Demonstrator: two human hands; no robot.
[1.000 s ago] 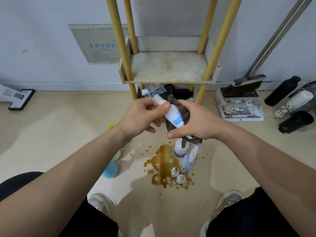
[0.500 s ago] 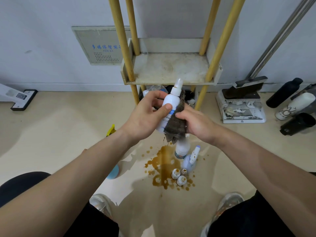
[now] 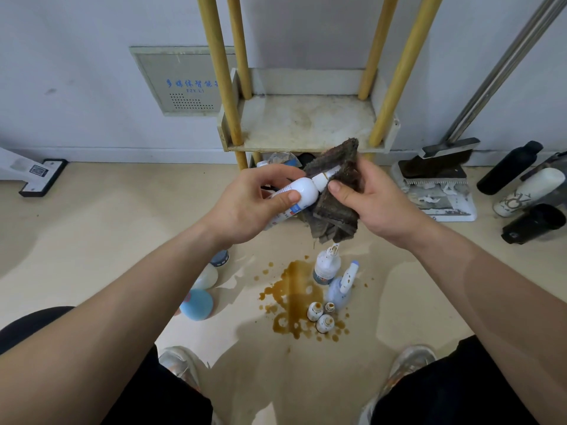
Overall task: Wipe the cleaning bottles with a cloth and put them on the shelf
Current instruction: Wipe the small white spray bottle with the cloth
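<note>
— Where is the bottle?
— The white bottle [image 3: 302, 191] lies tilted in my left hand [image 3: 254, 204]. Thumb and fingers are curled round its body, and the nozzle points toward my right fingers so it meets the cloth [image 3: 336, 207].
— And the other hand?
— My right hand [image 3: 371, 200] pinches the cloth, thumb in front, fingers behind, folded about the neck. I judge that is to rub the nozzle while the left steadies it.
— How many in all?
— One in hand, one cloth. Below my fingers are a tall bottle [image 3: 326, 266], a spray bottle [image 3: 342, 288] and three small bottles [image 3: 325, 323] in the brown spill [image 3: 288, 299]. The shelf [image 3: 306, 124] is just beyond my fingertips.
</note>
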